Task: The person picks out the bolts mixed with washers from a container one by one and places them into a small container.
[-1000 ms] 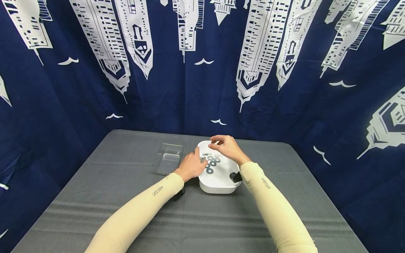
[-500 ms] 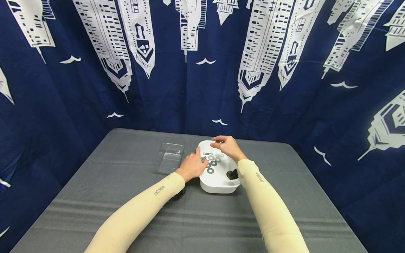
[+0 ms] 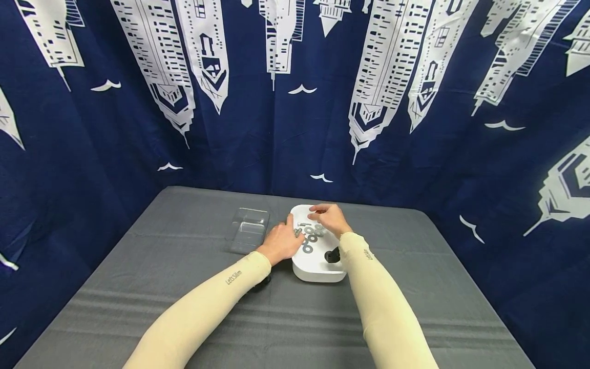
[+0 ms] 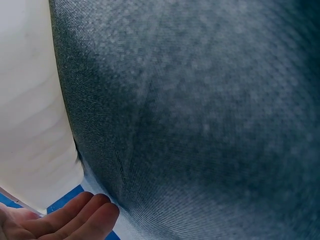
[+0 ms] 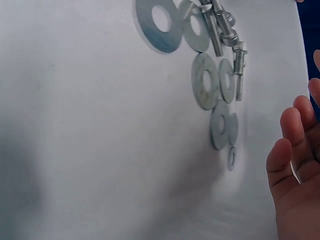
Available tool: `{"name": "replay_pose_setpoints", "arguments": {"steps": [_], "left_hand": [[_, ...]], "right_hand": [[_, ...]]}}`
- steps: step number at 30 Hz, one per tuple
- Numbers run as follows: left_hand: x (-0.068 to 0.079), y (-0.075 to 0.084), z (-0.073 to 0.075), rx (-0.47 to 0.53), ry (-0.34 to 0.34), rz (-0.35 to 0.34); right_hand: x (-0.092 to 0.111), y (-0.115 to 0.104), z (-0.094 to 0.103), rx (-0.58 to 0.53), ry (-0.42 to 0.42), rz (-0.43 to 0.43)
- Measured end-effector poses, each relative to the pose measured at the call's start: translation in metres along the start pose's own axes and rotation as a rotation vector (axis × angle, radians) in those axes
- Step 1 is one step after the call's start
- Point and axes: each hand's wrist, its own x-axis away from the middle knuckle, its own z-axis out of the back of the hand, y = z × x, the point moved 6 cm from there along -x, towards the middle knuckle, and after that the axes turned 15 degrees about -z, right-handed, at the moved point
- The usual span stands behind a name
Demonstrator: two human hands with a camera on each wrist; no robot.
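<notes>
A white tray (image 3: 322, 261) with rounded corners stands on the grey table. My left hand (image 3: 278, 241) holds its left side, thumb over the rim; the fingers (image 4: 82, 217) are outside by the wall in the left wrist view. Flat metal washers (image 3: 307, 249) of different sizes lie in the tray. Several bolts (image 5: 239, 57) lie beside them, close to the left thumb. Over the tray's far right part hovers my right hand (image 3: 332, 219), its fingers loosely bent and thumb and forefinger apart. Nothing shows in it in either view.
To the left of the tray stands a clear plastic box (image 3: 250, 230) with compartments. A black wrist camera (image 3: 332, 255) is on the right wrist, above the tray. A navy curtain (image 3: 249, 148) with white building prints hangs behind the table (image 3: 184, 246).
My right forearm has swung inward to the left, and the right hand has shifted slightly left over the tray. The left hand stays on the rim. The view has drifted slightly.
</notes>
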Motion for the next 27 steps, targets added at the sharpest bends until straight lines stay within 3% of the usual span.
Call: {"name": "replay_pose_setpoints", "arguments": {"steps": [20,27], "left_hand": [[0.001,0.002,0.0,-0.037,-0.002,-0.025],[0.002,0.002,0.003,-0.038,0.01,-0.03]], "right_hand": [[-0.012,0.027,-0.017,0.102,0.131,-0.058],[-0.013,0.031,-0.025,-0.005,0.11,-0.126]]}}
